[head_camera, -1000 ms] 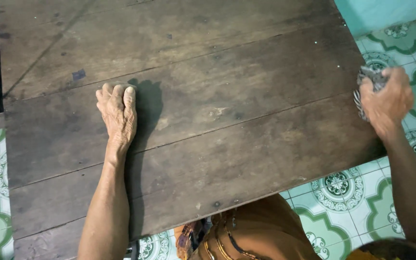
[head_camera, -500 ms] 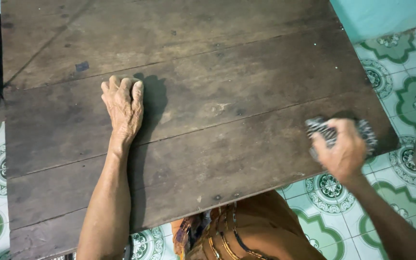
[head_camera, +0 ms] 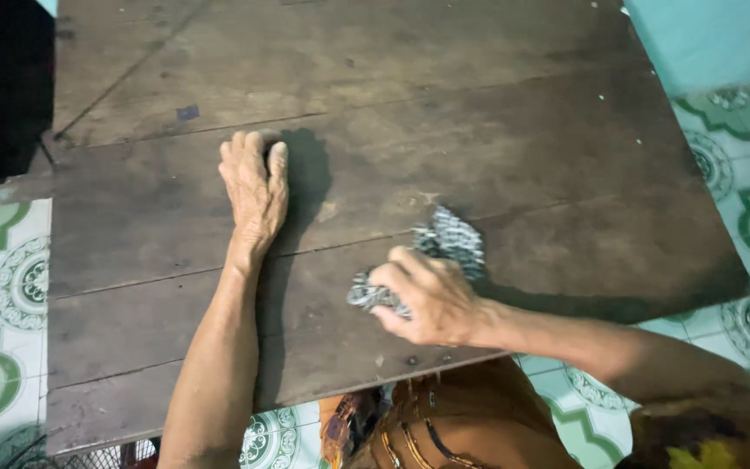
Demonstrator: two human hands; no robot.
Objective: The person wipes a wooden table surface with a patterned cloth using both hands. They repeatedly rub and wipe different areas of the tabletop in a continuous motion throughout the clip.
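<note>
Right hand grips patterned rag on dark plank table; left hand flat, further left.

The worktop is dark brown planks, scuffed with pale specks and a small bluish patch near its far left. The crumpled cloth is black-and-white checked. The floor tiles are white with green scalloped borders and round green rosettes. The wall at far right is plain turquoise. The garment at the near edge is ochre-orange with dark and gold bands.
</note>
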